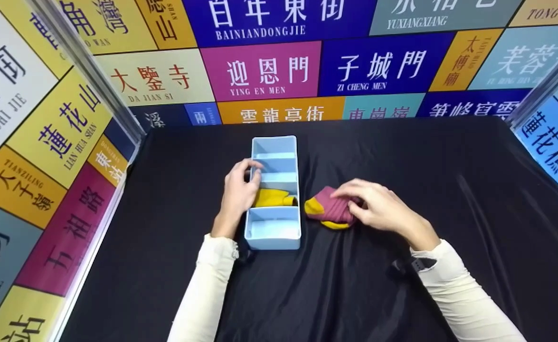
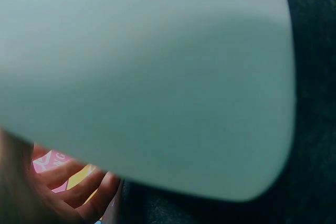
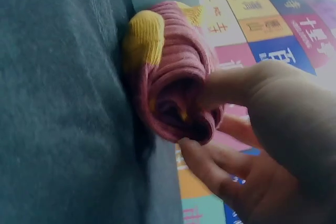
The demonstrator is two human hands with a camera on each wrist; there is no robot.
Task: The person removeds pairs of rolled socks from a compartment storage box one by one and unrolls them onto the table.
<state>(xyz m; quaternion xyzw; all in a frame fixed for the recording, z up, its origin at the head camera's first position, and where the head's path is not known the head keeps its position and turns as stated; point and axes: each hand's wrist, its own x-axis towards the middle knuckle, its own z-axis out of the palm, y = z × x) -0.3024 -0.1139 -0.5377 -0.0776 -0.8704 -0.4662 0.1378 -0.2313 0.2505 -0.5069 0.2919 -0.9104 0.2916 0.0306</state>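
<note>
Overhead, the left hand (image 1: 237, 192) curls over the pale-blue divided plastic organiser's (image 1: 273, 235) wall, steadying it beside a yellow sock (image 1: 271, 198). Left wrist view: only blurred organiser wall. Right wrist view: right hand (image 3: 262, 145) pinches the rolled maroon-and-yellow sock (image 3: 170, 72), keeping it rolled on the black-draped worktop (image 3: 58, 103).

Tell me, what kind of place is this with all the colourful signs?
Probably a staged booth for recording hand work, not a home. Walls of colourful Chinese street-name panels enclose a table under black cloth, where hands sort rolled socks into a light blue plastic divided box.
</note>
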